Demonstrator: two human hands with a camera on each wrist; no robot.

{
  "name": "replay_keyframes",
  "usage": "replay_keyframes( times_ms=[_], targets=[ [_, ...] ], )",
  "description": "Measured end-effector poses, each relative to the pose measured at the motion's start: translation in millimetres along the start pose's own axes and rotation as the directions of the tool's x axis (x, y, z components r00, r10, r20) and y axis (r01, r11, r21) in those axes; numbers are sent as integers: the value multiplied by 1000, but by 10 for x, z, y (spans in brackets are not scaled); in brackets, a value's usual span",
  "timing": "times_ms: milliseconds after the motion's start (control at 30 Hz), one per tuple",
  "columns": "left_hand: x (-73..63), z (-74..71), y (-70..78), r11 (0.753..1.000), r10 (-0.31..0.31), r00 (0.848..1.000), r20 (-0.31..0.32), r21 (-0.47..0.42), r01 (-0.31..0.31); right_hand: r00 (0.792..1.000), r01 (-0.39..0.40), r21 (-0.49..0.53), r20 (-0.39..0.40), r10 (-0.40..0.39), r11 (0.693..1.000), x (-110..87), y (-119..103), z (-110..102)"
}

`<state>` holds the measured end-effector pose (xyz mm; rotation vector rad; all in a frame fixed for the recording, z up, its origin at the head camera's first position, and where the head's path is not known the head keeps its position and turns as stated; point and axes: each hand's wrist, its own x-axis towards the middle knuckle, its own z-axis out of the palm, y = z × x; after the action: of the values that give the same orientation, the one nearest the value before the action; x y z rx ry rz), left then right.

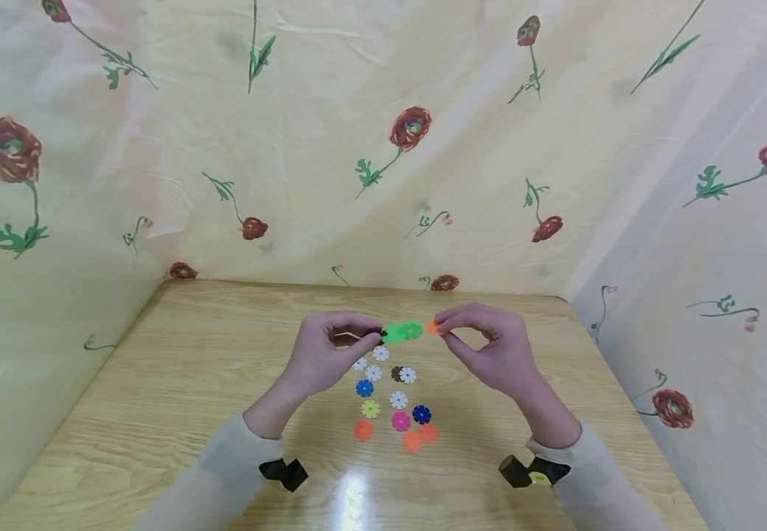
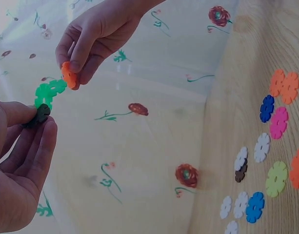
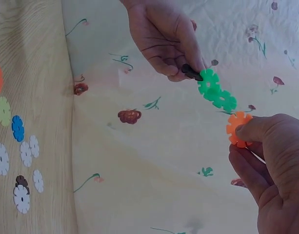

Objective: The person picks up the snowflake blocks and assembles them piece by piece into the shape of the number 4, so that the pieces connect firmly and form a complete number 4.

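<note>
My left hand [image 1: 322,349] pinches a dark brown notched plastic disc [image 2: 42,114] between thumb and fingers. Joined to that disc are two green notched discs [image 3: 216,91], linked in a short chain that points toward the other hand. My right hand [image 1: 493,344] grips an orange notched disc [image 3: 238,129] between thumb and fingertips. In the right wrist view the orange disc stands close by the end of the green chain. Both hands are raised over the far part of the wooden table [image 1: 211,383].
Loose discs lie mid-table: several white [image 1: 399,400], a blue one [image 1: 364,388], a navy one [image 1: 422,414], a yellow-green one [image 1: 370,408], a pink one [image 1: 401,421] and several orange [image 1: 363,430]. One white disc overlaps a brown one [image 3: 22,183]. Flowered cloth [image 1: 304,184] encloses the table behind and beside.
</note>
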<state>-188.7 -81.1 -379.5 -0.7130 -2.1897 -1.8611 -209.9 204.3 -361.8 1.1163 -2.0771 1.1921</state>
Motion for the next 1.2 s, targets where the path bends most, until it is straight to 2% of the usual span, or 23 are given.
replay_keyframes(
  times_ms=[167,433,833,1033,1200],
  targets=[
    [-2,10,4,1000,-1,1000,0,10,1,999,49,24,-9,-49,998,4,9,27],
    [-7,10,-22,1000,4,1000,1,10,-4,1000,13,89,5,-13,996,-9,-8,31],
    [-10,30,-25,1000,-8,1000,12,4,8,999,30,145,32,-35,989,-37,15,48],
    [5,40,-24,1000,-30,999,11,-3,30,995,95,108,19,-98,990,-15,26,39],
    [14,36,-6,999,-38,999,14,-36,39,994,107,59,32,-109,993,4,18,15]
  ],
)
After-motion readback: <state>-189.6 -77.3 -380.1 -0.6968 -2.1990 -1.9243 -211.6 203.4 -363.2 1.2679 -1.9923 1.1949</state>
